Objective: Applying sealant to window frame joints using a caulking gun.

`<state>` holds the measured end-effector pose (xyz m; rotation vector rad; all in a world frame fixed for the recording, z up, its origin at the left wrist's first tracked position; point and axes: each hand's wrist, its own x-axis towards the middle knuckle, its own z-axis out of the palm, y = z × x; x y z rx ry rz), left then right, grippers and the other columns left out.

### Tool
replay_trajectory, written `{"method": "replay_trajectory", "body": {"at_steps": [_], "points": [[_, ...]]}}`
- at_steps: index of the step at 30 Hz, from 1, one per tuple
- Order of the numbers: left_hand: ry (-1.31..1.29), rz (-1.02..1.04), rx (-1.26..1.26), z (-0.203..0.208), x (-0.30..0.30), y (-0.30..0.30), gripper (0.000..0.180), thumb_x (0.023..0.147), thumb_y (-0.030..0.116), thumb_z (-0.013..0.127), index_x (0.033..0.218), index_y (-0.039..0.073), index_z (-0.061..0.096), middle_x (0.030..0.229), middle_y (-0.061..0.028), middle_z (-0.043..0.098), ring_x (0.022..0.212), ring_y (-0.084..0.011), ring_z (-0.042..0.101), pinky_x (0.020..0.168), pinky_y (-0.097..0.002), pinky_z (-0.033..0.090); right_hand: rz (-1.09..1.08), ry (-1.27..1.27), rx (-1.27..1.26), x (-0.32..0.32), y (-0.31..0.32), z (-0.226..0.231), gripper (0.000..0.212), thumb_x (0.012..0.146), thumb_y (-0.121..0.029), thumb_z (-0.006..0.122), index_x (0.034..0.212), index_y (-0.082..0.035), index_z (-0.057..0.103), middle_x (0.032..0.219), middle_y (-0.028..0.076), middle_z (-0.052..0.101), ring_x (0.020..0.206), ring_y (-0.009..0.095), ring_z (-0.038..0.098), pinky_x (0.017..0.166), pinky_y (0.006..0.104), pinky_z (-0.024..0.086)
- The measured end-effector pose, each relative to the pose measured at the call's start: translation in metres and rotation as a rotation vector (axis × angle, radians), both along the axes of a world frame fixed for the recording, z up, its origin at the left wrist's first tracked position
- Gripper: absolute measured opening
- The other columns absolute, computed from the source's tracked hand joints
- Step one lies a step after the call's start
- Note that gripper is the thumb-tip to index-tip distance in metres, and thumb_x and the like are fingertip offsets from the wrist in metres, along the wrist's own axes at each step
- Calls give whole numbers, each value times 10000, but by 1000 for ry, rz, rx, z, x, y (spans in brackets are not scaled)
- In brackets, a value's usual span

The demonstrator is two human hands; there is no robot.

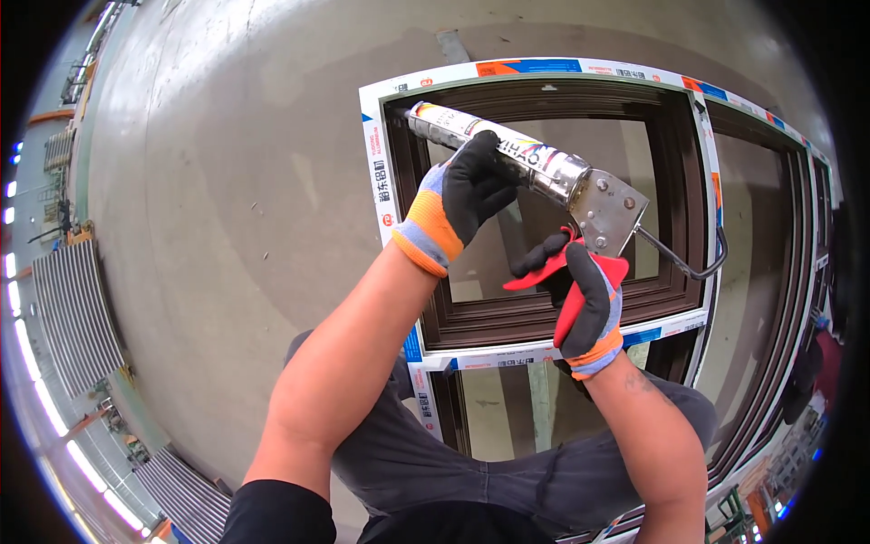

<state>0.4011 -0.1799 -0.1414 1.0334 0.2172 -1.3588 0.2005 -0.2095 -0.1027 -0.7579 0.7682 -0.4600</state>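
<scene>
A caulking gun [613, 210] with a red handle and a metal bracket carries a white printed sealant cartridge [450, 124]. Its nozzle end points into the upper left corner of a brown window frame [419, 299] edged with white protective film. My left hand [473, 186], in a black-palmed glove with an orange and grey cuff, is closed around the cartridge's middle from below. My right hand [584, 295], gloved alike, grips the red handle and trigger. Behind the bracket the bent pull rod [684, 263] sticks out to the right. The nozzle tip is hard to make out in the dark corner.
More brown frame sections [775, 263] extend to the right and below, over my bent legs [507, 485]. Grey concrete floor [227, 172] lies at left. Ribbed panels [80, 317] stand along the far left edge. Assorted gear [770, 499] sits at lower right.
</scene>
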Motion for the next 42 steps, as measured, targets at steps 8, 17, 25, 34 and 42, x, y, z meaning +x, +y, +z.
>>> {"method": "replay_trajectory", "body": {"at_steps": [8,17,25,34,42], "points": [[18,81,72,-2,4,0,333,916,327,707,1104,66,622,1004,-80,678,912,-226,681,858,-386,564,25,54,-16,7,3,-2,304,995,-267,520,1062,23,585,954,165,652,939,300,665,893,427,526],[52,74,20,-5,4,-2,327,902,319,715,1073,58,616,962,-87,670,888,-235,682,811,-390,582,103,135,-253,5,1,2,371,999,-274,508,1001,84,607,941,179,656,903,283,668,890,412,525],[-3,94,50,-2,-1,0,356,920,358,690,1097,57,619,976,-86,678,910,-237,685,861,-384,559,99,98,-189,5,-9,5,389,999,-267,503,963,103,616,886,179,653,858,287,676,814,399,549],[-12,60,59,-5,-4,-7,351,939,380,656,1109,75,624,1013,-82,688,971,-244,679,876,-381,527,207,101,-203,-4,-29,11,326,974,-229,543,1049,80,616,969,174,678,923,279,681,882,399,538],[-21,-29,10,2,-28,-12,326,948,364,644,1108,81,625,1015,-72,695,951,-227,682,834,-362,525,199,73,-160,-45,-40,6,462,884,-131,550,1299,73,539,1228,206,637,1172,317,613,1070,441,451]]}}
